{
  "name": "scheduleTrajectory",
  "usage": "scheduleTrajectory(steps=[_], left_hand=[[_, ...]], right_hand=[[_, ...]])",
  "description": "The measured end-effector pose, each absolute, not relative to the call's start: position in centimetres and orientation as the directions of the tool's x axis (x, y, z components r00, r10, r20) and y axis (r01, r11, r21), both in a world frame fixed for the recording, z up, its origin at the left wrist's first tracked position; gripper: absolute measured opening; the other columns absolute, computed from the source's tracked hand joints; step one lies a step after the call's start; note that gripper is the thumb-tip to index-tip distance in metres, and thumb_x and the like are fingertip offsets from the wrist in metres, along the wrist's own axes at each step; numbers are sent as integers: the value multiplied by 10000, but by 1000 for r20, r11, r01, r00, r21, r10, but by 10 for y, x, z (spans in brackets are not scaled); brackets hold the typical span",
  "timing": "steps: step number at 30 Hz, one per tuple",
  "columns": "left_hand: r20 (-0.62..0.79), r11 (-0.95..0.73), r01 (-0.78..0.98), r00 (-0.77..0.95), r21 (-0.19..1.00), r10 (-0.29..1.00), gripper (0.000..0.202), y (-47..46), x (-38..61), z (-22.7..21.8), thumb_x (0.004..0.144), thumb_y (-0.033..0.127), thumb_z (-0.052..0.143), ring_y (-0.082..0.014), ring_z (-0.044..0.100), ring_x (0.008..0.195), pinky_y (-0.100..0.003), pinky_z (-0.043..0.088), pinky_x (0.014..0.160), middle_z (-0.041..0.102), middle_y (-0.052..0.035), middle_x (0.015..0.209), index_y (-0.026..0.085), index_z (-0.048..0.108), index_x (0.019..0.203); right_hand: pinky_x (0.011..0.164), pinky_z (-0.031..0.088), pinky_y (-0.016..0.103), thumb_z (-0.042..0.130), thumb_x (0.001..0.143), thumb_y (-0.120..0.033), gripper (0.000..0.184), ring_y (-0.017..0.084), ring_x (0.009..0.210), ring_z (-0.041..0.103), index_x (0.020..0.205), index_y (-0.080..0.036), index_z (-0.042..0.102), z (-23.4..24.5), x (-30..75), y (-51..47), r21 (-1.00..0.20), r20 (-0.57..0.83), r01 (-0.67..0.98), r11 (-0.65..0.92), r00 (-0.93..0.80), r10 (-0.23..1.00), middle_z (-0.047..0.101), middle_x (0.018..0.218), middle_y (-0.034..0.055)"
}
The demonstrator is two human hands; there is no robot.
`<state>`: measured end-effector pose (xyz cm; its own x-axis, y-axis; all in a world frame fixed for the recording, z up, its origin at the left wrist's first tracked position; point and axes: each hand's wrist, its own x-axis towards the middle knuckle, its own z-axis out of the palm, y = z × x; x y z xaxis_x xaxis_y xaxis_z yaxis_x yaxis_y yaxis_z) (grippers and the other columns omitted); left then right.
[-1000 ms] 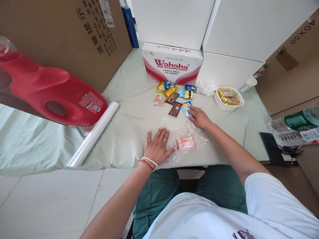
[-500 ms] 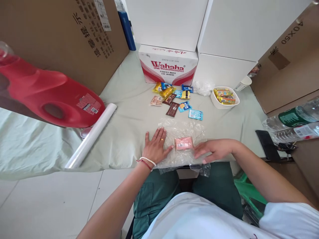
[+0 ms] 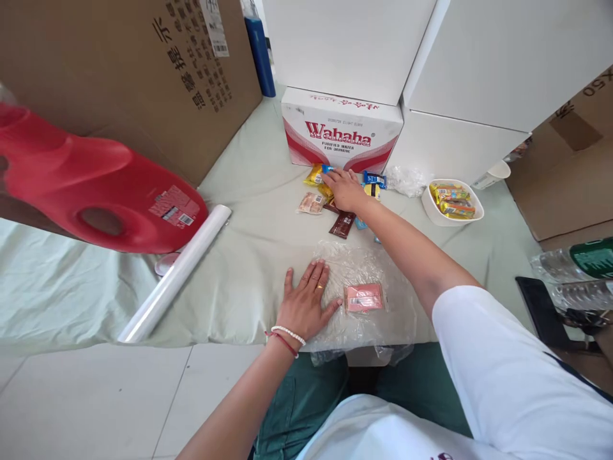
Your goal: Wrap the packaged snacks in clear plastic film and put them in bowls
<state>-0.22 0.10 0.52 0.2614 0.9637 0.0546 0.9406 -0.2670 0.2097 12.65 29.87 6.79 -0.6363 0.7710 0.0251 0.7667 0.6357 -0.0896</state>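
Note:
My left hand (image 3: 306, 303) lies flat with its fingers spread, pressing the left side of a clear plastic film sheet (image 3: 395, 313) onto the table. A pink wrapped packet (image 3: 364, 298) rests on that film, just right of my left thumb. My right hand (image 3: 345, 190) reaches over the pile of small snack packets, its fingers apart and touching the packets around the yellow packet (image 3: 315, 174). The hand and forearm hide part of the pile. Beside it show a pale pink packet (image 3: 311, 203), a dark brown packet (image 3: 342, 225) and a blue packet (image 3: 375, 179).
A long roll of plastic film (image 3: 177, 271) lies at the left beside a large red jug (image 3: 110, 191). Behind the snacks stands a Wahaha carton (image 3: 340, 134). To the right are crumpled plastic (image 3: 407, 181), a white bowl (image 3: 453, 220) of snacks, bottles (image 3: 582, 262) and a phone (image 3: 536, 310).
My right hand has left the film beside the pink packet and moved forward to the snack pile. My left hand stays flat on the film. The view has shifted slightly.

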Motion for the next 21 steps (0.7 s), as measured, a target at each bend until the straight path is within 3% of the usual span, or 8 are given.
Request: scheduleTrajectory(steps=[4, 9, 12, 17, 21], left_hand=[[62, -269, 938, 262, 219, 963, 779, 1, -3, 5, 1048, 650, 341, -324, 297, 1618, -670, 78, 1320, 294, -119, 1736, 186, 324, 1673], [87, -281, 931, 268, 231, 959, 760, 1, -3, 4, 1048, 628, 368, -339, 320, 1607, -681, 75, 1315, 322, -129, 1726, 202, 325, 1675], [100, -283, 930, 267, 234, 959, 752, 1, -3, 4, 1046, 612, 391, -343, 335, 1601, -673, 66, 1318, 351, -135, 1716, 209, 322, 1678], [84, -273, 930, 261, 245, 962, 771, 0, -3, 5, 1043, 636, 383, -319, 329, 1605, -640, 23, 1334, 351, -134, 1714, 194, 336, 1672], [55, -264, 933, 259, 242, 964, 791, 0, -3, 6, 1041, 665, 347, -303, 301, 1618, -628, 17, 1342, 329, -125, 1723, 189, 336, 1672]], right_hand=[[1174, 308, 573, 372, 1026, -128, 476, 363, 1338, 479, 1436, -138, 615, 54, 166, 285, 46, 61, 821, 570, -572, 818, 620, 1401, 209], [1121, 376, 545, 443, 1014, -209, 495, 385, 1293, 495, 1489, -168, 576, 54, 249, 258, 95, 10, 908, 408, -411, 912, 598, 1405, 208], [1111, 424, 547, 575, 921, -204, 658, 415, 1334, 490, 1573, -166, 495, 62, 255, 272, 39, -49, 954, 298, -296, 954, 539, 1497, 217], [1182, 402, 538, 576, 909, -196, 690, 385, 1343, 530, 1583, -98, 461, 60, 185, 336, -132, 35, 877, 463, -462, 886, 565, 1491, 214], [1187, 387, 574, 632, 905, -274, 799, 394, 1423, 464, 1627, -74, 354, 33, 125, 370, -197, 54, 879, 434, -432, 900, 500, 1575, 235]])
